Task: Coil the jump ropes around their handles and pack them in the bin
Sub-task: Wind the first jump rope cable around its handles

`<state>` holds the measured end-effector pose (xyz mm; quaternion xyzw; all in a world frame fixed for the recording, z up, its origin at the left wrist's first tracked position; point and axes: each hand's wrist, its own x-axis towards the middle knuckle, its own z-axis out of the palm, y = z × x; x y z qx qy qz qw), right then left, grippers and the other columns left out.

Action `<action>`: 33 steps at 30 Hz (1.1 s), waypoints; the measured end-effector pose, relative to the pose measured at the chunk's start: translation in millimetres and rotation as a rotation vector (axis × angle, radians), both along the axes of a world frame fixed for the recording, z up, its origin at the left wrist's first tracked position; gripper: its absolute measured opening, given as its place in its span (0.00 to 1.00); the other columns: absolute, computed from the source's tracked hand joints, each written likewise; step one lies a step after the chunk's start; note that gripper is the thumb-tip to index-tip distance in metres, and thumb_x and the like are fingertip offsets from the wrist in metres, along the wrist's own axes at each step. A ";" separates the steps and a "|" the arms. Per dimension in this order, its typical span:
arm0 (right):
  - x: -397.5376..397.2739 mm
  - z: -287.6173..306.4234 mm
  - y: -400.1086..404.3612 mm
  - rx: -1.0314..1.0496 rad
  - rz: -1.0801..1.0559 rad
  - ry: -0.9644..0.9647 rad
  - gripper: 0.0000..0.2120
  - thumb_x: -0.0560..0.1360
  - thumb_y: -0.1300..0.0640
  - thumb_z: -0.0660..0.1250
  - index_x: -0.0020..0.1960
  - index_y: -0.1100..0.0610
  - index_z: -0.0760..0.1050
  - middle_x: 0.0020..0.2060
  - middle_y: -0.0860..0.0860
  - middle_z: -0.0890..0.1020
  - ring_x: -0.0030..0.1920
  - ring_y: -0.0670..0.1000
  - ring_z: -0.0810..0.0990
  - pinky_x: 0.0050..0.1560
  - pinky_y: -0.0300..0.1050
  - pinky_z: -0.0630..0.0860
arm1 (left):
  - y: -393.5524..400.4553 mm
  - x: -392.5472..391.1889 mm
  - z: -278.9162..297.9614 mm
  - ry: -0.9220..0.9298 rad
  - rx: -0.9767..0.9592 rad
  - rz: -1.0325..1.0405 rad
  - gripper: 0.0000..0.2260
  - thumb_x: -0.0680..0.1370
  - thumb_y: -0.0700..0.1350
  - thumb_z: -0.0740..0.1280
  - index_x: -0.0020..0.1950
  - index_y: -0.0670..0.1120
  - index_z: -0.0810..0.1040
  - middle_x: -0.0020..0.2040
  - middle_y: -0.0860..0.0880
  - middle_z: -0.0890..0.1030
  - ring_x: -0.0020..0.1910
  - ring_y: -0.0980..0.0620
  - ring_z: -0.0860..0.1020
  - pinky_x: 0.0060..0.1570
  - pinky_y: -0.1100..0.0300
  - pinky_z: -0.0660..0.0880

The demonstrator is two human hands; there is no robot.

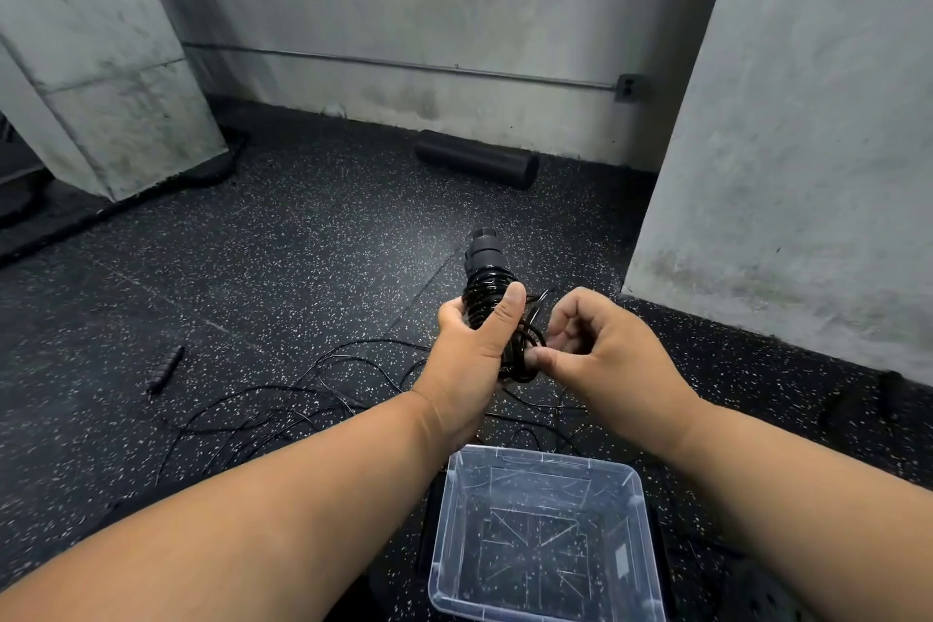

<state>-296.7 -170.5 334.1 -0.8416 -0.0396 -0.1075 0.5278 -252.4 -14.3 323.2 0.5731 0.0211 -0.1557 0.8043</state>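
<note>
My left hand (472, 349) grips black jump rope handles (485, 263) held upright, with black cord coiled tightly around them. My right hand (601, 349) pinches a loop of that cord (527, 343) beside the coil's lower end. More thin black rope (282, 404) lies loose and tangled on the speckled floor beneath my hands. Another black handle (165, 369) lies on the floor to the left. A clear plastic bin (631, 480) stands open below my hands, with nothing inside it.
A black foam roller (477, 158) lies against the far concrete wall. Concrete pillars stand at the left (101, 66) and right (787, 141). A dark object (893, 389) sits at the base of the right pillar.
</note>
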 end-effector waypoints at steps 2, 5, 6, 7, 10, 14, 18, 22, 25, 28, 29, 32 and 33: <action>-2.0 -0.2 1.4 -0.109 -0.004 -0.058 0.15 0.71 0.57 0.81 0.40 0.49 0.74 0.32 0.43 0.78 0.32 0.41 0.71 0.34 0.35 0.71 | 0.5 -1.3 -0.5 0.009 -0.028 -0.006 0.39 0.68 0.62 0.78 0.71 0.47 0.67 0.55 0.45 0.81 0.43 0.51 0.82 0.44 0.53 0.81; -6.2 2.4 5.9 -0.248 0.002 -0.203 0.11 0.71 0.57 0.81 0.39 0.48 0.79 0.37 0.42 0.80 0.39 0.44 0.78 0.41 0.41 0.77 | 1.8 -4.0 -0.3 0.021 -0.055 -0.007 0.38 0.68 0.62 0.77 0.71 0.47 0.67 0.54 0.45 0.81 0.41 0.52 0.81 0.44 0.54 0.81; -6.9 4.0 6.8 -0.291 0.011 -0.258 0.09 0.71 0.57 0.81 0.40 0.49 0.81 0.39 0.42 0.81 0.41 0.45 0.80 0.42 0.44 0.78 | 1.8 -4.5 -0.6 0.028 -0.069 -0.005 0.38 0.69 0.61 0.78 0.70 0.46 0.67 0.53 0.44 0.80 0.42 0.52 0.81 0.46 0.53 0.82; -7.2 5.5 6.9 -0.328 0.021 -0.302 0.07 0.71 0.57 0.81 0.41 0.50 0.83 0.41 0.42 0.82 0.42 0.45 0.81 0.43 0.46 0.80 | 1.7 -4.6 -1.4 0.038 -0.089 -0.003 0.37 0.69 0.60 0.78 0.70 0.46 0.67 0.54 0.43 0.80 0.44 0.50 0.81 0.50 0.50 0.82; -8.8 8.3 8.3 -0.450 0.025 -0.400 0.04 0.72 0.57 0.80 0.46 0.52 0.87 0.47 0.46 0.84 0.43 0.48 0.83 0.43 0.48 0.82 | 1.3 -4.7 -2.5 0.061 -0.106 0.014 0.34 0.70 0.59 0.77 0.68 0.46 0.67 0.57 0.40 0.80 0.50 0.45 0.82 0.55 0.45 0.82; -17.6 2.0 21.5 -0.555 0.024 -0.384 0.06 0.76 0.51 0.70 0.45 0.52 0.84 0.51 0.47 0.82 0.48 0.47 0.80 0.51 0.42 0.79 | 1.9 -2.2 -4.2 0.050 -0.085 0.053 0.34 0.70 0.60 0.77 0.68 0.49 0.67 0.58 0.40 0.82 0.50 0.45 0.83 0.54 0.44 0.83; -17.9 -2.7 28.2 -0.404 -0.006 -0.181 0.07 0.75 0.50 0.72 0.39 0.50 0.80 0.50 0.43 0.78 0.49 0.44 0.78 0.53 0.39 0.75 | 2.0 1.1 -9.4 0.015 -0.019 0.067 0.35 0.68 0.61 0.79 0.67 0.49 0.68 0.50 0.46 0.82 0.41 0.51 0.82 0.42 0.55 0.83; -15.1 3.9 29.4 -0.123 -0.039 -0.104 0.10 0.75 0.58 0.74 0.36 0.52 0.79 0.51 0.44 0.78 0.53 0.42 0.77 0.53 0.32 0.71 | 7.8 16.5 -14.4 -0.171 0.262 0.083 0.38 0.66 0.66 0.80 0.68 0.54 0.66 0.53 0.52 0.85 0.44 0.59 0.86 0.42 0.64 0.80; -11.5 17.6 26.2 0.129 0.005 -0.035 0.09 0.72 0.48 0.70 0.38 0.52 0.79 0.48 0.41 0.80 0.45 0.43 0.79 0.48 0.33 0.74 | 14.0 28.5 -15.3 -0.207 0.359 0.113 0.40 0.64 0.67 0.79 0.69 0.56 0.65 0.57 0.51 0.84 0.51 0.54 0.85 0.53 0.51 0.83; -1.3 30.4 9.6 0.351 0.062 0.106 0.13 0.68 0.44 0.70 0.42 0.53 0.77 0.43 0.49 0.82 0.40 0.47 0.76 0.49 0.49 0.75 | 18.8 34.3 -8.6 -0.101 0.180 0.085 0.37 0.64 0.64 0.81 0.66 0.57 0.67 0.58 0.46 0.83 0.45 0.52 0.82 0.49 0.50 0.81; 2.7 35.0 2.3 0.410 0.069 0.110 0.10 0.66 0.45 0.71 0.41 0.51 0.78 0.42 0.52 0.82 0.40 0.47 0.76 0.49 0.49 0.75 | 20.5 35.3 -5.5 -0.086 0.149 0.063 0.36 0.65 0.62 0.82 0.66 0.58 0.68 0.56 0.47 0.83 0.42 0.55 0.82 0.46 0.54 0.80; 10.5 43.5 -17.5 0.513 0.154 0.076 0.04 0.66 0.50 0.73 0.38 0.48 0.80 0.41 0.55 0.84 0.39 0.47 0.78 0.42 0.38 0.76 | 22.1 36.2 -0.7 -0.067 0.091 0.034 0.32 0.68 0.55 0.82 0.66 0.58 0.70 0.53 0.48 0.85 0.39 0.56 0.84 0.42 0.59 0.80; 12.0 44.8 -22.7 0.508 0.173 0.058 0.04 0.67 0.51 0.74 0.38 0.49 0.80 0.41 0.56 0.85 0.38 0.47 0.80 0.40 0.36 0.76 | 21.8 35.1 0.2 -0.070 0.095 0.035 0.31 0.68 0.53 0.82 0.66 0.58 0.70 0.52 0.49 0.86 0.39 0.56 0.84 0.42 0.59 0.80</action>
